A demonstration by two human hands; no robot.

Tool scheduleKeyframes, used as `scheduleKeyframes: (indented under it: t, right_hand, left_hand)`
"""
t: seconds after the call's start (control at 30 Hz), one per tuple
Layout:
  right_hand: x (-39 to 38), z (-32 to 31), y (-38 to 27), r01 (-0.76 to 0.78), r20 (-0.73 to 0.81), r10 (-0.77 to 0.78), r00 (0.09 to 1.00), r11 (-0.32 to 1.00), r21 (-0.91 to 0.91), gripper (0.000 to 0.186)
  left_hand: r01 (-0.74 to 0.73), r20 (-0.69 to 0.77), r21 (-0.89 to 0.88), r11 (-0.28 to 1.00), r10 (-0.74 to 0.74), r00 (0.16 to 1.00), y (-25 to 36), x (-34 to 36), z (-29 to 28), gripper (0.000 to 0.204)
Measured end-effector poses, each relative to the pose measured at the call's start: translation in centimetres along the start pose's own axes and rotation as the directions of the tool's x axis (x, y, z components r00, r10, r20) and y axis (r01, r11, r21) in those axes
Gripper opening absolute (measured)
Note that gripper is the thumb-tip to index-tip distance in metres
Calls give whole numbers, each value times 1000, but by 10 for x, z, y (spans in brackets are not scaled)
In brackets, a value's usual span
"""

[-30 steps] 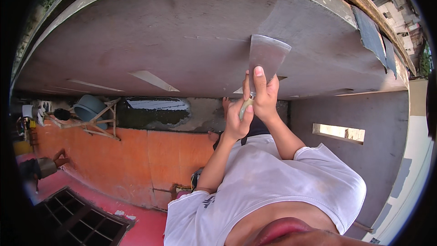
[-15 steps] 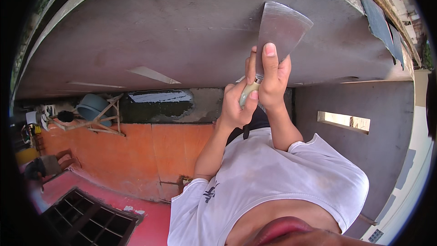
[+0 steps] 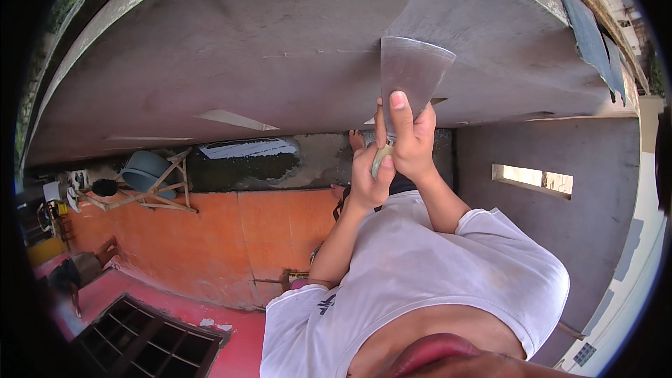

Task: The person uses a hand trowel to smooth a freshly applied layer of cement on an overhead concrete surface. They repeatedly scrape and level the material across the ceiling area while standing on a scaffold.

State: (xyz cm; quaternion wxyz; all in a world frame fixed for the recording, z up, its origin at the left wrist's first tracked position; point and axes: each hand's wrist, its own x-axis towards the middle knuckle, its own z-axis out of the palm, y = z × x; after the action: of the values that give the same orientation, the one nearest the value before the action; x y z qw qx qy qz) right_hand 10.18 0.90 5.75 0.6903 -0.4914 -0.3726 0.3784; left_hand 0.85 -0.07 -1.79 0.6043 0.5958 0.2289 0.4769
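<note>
Scraper (image 3: 417, 66): broad metal blade, pale green handle; upper centre of frame, slightly right, blade edge toward top. Left hand (image 3: 369, 176): fingers curled snugly round handle. Right hand (image 3: 411, 143): thumb flat on blade face, fingers wrapped behind, gripping lower blade. Grey wall (image 3: 210, 49): across upper frame, behind blade; contact with blade edge cannot be told. Blue-grey tub (image 3: 140, 171): left of frame, partly behind wooden stand (image 3: 168, 173). Orange surface (image 3: 203, 245): lower left of frame.

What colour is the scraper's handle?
The handle is pale yellowish green; the head view shows it best.
</note>
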Motion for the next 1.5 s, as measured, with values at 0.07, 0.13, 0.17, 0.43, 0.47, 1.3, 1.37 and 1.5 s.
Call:
scheduleKeyframes:
  t: [0.07, 0.13, 0.17, 0.43, 0.47, 1.3, 1.37, 1.5]
  right_hand:
    - [10, 5, -10, 87, 37, -87, 996, 996, -8, 32]
    - [8, 2, -10, 91, 49, -90, 995, 996, -18, 32]
    - [5, -1, -6, 65, 37, -64, 997, 998, -21, 32]
    - [3, -6, -1, 6, 46, -6, 999, 1000, -20, 32]
    - [2, -7, -3, -18, 33, 18, 999, 1000, -12, 31]
    - [4, -6, -17, 13, 82, -9, 997, 999, -50, 31]
    - [6, -1, -14, 54, 65, -53, 996, 998, -23, 31]
    - [2, -16, 6, -39, 82, 42, 996, 999, -34, 30]
  left_hand:
    - [-15, 8, 16, 1000, 14, 1000, 6, 5, 1, 30]
    - [12, 47, 7, 1000, -12, 999, 11, 10, -4, 31]
    - [15, 35, 2, 1000, -15, 999, 9, 10, -1, 32]
    - [70, 15, -23, 997, -70, 997, 3, -2, 6, 34]
    - [90, 15, -32, 995, -89, 996, 2, -4, 7, 33]
    - [17, -19, -66, 998, -18, 1000, 13, 4, 17, 36]
    - [-9, -21, -43, 999, 8, 1000, 9, 4, 13, 37]
    - [2, -33, -44, 999, -3, 999, -16, -9, 15, 35]
